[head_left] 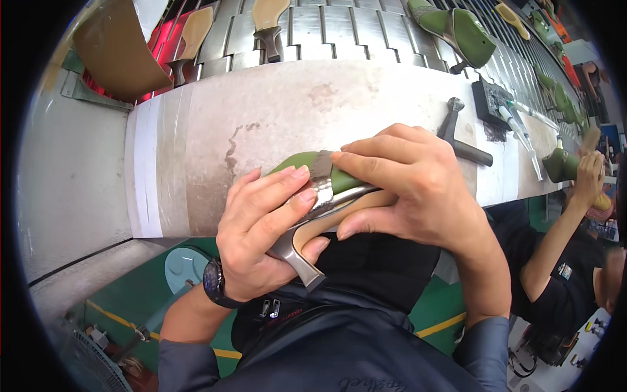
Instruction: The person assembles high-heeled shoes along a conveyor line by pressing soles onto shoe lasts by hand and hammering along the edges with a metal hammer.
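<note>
Head view: left hand point(251, 245) and right hand point(424, 176) clamped on a silver-strapped, grey-heeled shoe point(321, 186) around a green last point(345, 181), at the near edge of a pale worktop point(274, 104)

Cursive lettering point(372, 383) marks the dark garment point(326, 346); clear plastic syringes point(519, 134) lie by a black block point(486, 101), contents too small to tell

A pale, stained table point(274, 98) runs from nine to three o'clock across the view, a clear tape band point(174, 157) and white strip point(145, 166) crossing its nine-o'clock end. At two o'clock a hammer point(471, 153) lies on it, just beside a black block point(490, 103); slim clear tubes point(520, 133) reach from the block toward three. Beyond, at twelve, a metal slat conveyor point(356, 29) carries a beige heeled sole point(269, 16) and, at one o'clock, a green shoe point(471, 42).
</note>
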A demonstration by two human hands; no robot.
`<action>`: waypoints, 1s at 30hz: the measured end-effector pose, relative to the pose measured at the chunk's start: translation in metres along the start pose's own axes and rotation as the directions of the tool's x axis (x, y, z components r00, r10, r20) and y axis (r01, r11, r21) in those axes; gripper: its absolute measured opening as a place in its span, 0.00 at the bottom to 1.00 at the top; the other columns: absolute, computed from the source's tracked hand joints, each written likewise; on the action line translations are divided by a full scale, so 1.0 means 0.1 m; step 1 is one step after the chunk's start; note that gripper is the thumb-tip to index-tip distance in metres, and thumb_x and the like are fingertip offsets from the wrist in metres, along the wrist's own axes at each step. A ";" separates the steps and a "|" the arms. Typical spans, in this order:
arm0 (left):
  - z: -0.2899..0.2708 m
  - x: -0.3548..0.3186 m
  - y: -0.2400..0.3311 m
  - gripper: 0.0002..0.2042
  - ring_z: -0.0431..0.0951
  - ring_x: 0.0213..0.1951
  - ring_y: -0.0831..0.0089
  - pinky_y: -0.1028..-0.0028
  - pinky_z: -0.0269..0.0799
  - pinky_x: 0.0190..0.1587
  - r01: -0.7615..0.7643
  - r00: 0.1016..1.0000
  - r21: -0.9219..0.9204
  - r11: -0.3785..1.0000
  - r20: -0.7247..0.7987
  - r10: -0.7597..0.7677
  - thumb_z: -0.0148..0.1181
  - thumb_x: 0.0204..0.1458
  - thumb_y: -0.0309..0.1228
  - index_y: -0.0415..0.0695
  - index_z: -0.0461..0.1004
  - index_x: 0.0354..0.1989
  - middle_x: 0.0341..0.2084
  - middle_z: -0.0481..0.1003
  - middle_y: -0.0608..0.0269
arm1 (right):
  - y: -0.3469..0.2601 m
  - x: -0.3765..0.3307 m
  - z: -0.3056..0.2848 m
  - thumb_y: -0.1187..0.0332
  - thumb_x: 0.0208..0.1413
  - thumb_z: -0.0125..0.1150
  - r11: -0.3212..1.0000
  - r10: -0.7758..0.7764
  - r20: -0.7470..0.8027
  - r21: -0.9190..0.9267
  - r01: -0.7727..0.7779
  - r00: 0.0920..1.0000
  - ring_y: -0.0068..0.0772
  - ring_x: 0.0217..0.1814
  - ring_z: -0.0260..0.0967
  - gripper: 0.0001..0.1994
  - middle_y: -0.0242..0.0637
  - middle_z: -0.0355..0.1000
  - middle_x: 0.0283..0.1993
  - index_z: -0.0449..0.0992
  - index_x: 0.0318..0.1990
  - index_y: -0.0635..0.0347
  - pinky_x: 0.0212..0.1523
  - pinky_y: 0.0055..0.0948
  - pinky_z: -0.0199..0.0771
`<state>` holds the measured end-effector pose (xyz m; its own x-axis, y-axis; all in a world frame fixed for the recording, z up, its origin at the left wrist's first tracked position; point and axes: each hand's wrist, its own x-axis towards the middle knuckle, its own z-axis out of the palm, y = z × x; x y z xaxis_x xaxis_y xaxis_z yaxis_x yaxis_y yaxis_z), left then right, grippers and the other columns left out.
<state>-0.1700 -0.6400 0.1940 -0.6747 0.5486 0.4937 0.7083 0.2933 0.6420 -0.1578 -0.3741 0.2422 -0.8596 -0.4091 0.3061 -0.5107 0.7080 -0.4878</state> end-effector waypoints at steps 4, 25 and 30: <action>0.02 0.00 0.00 0.27 0.83 0.58 0.53 0.50 0.69 0.65 0.019 1.000 -0.002 1.000 0.000 -0.019 0.81 0.46 0.37 0.47 0.82 0.57 0.59 0.81 0.53 | -0.02 0.05 0.05 0.45 0.41 0.79 0.994 -0.075 -0.011 -0.083 0.074 0.997 0.36 0.43 0.78 0.32 0.33 0.82 0.46 0.85 0.50 0.59 0.45 0.37 0.77; 0.15 -0.25 -0.03 0.23 0.82 0.59 0.58 0.46 0.63 0.69 0.005 0.999 0.033 0.999 -0.039 -0.004 0.77 0.53 0.39 0.53 0.81 0.58 0.59 0.81 0.60 | -0.27 0.09 0.00 0.49 0.38 0.80 0.996 0.049 0.086 -0.080 -0.043 0.995 0.43 0.45 0.81 0.31 0.41 0.84 0.48 0.87 0.48 0.61 0.52 0.45 0.79; 0.15 -0.25 -0.03 0.23 0.81 0.59 0.59 0.46 0.63 0.69 0.010 0.998 0.026 1.000 -0.055 -0.009 0.77 0.53 0.39 0.55 0.80 0.58 0.60 0.81 0.62 | -0.36 0.11 -0.02 0.46 0.36 0.82 0.984 0.125 0.114 -0.142 -0.109 0.986 0.42 0.49 0.83 0.33 0.40 0.85 0.49 0.87 0.48 0.60 0.59 0.55 0.78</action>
<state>-0.1519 -0.6432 0.1707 -0.6913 0.5019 0.5199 0.7066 0.3189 0.6317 -0.1494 -0.4029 0.2646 -0.9131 -0.3801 0.1473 -0.4066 0.8229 -0.3968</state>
